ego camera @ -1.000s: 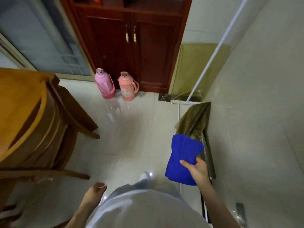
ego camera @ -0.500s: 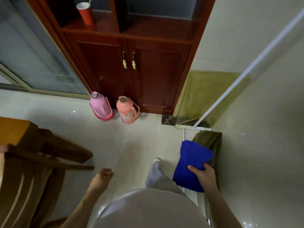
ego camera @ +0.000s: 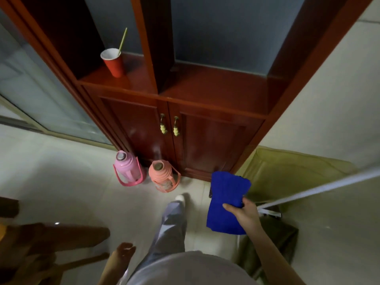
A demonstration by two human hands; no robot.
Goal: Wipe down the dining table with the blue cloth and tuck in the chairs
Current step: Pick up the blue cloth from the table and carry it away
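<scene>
No lettering, label, brand or number can be read anywhere. The red paper cup [ego camera: 113, 63] on the dark red wooden cabinet [ego camera: 205, 89] looks plain. A pale patch low on the salmon-pink plastic thermos flask [ego camera: 163, 175] is too blurred to make out.

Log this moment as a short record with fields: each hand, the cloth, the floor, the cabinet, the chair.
right hand: grips the blue cloth at its right edge, in the air above the floor
left hand: holds nothing, fingers loosely curled, low beside the body
cloth state: folded, touching no furniture
floor: pink thermos and orange thermos stand side by side before the cabinet
cabinet: doors closed; red cup with a straw upright on its open shelf
chair: blurred wooden parts at lower left
</scene>
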